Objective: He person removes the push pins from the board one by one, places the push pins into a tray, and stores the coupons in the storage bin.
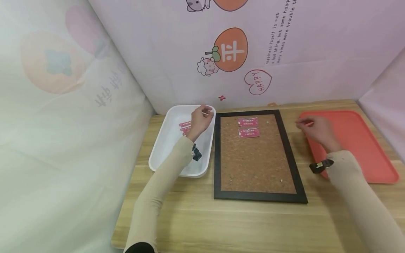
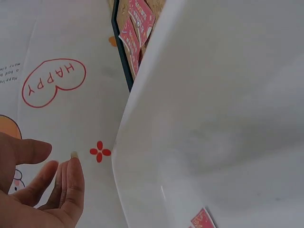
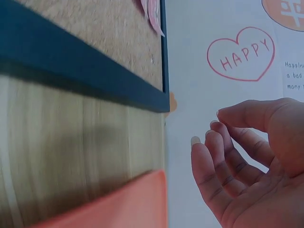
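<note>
My left hand [image 1: 201,121] is over the far right part of a white tray [image 1: 164,140], its fingers loosely bent with nothing between them. Pink coupons [image 1: 186,127] lie in that tray, partly covered from view by the hand and forearm. Between the hands lies a black-framed cork board [image 1: 256,161]; an upper coupon [image 1: 248,122] and a lower coupon [image 1: 249,133] are on its upper part. My right hand [image 1: 316,129] hovers by the left edge of a red tray [image 1: 357,140]. Its thumb and fingertips come close together, and no object shows there.
A wooden table [image 1: 221,225] carries the trays and the board. A printed white cloth [image 1: 177,52] stands behind the table and along its left side. Small specks [image 1: 281,180] dot the lower cork.
</note>
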The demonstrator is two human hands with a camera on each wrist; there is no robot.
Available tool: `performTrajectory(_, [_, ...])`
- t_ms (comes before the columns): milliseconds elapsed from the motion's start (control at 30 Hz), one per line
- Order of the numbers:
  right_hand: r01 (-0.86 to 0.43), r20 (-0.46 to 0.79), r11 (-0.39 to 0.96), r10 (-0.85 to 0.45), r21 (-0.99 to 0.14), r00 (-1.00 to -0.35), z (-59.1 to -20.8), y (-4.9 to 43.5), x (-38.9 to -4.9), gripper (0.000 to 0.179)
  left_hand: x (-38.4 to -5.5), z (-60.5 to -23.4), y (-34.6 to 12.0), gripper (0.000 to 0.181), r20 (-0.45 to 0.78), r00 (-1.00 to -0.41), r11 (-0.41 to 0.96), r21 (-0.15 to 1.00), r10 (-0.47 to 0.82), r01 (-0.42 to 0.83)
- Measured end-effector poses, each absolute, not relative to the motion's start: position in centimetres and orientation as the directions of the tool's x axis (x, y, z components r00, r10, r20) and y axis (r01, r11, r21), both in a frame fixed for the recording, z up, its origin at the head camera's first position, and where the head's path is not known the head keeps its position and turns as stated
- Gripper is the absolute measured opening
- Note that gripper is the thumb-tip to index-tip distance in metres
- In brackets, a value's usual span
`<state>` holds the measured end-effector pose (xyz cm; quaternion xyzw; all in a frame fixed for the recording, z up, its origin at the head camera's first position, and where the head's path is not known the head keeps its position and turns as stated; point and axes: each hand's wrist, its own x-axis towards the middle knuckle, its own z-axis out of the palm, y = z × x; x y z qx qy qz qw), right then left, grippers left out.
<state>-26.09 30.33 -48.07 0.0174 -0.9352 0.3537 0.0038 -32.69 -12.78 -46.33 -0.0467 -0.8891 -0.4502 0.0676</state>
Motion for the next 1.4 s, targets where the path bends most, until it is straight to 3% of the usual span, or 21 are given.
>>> performTrajectory(200, [-0.078,0.048,0.756,-0.062,-0.649,-0.997,-48.0,28.6,-27.0,0.036,-31.9,-46.6,-10.9,0.026,0.144,-0.985,0.594,0.785,0.099,0.174])
performTrajectory(533, [-0.105,0.034,0.695,-0.115,-0.712,-0.993,-48.6,25.7,-28.6,0.032,-31.7,-47.6,-7.7,0.026,0.085,-0.982,0.615,0.77,0.166,0.171])
performTrajectory(833, [-0.126,0.054,0.678,-0.126,-0.724,-0.991,-49.3,22.9,-29.2,0.028,-31.6,-48.7,-5.5,0.027,0.012,-0.987,0.66,0.743,0.157,0.114])
performTrajectory(1200, [-0.177,0.077,0.638,-0.181,-0.75,-0.98,-50.6,20.9,-30.0,0.028,-31.1,-50.4,-3.8,0.032,-0.04,-0.987,0.608,0.792,0.153,0.062])
performTrajectory(1400, [-0.15,0.025,0.632,-0.202,-0.76,-0.979,-51.0,19.9,-30.4,0.033,-31.0,-51.4,-3.2,0.03,-0.055,-0.985,0.58,0.813,0.162,0.051])
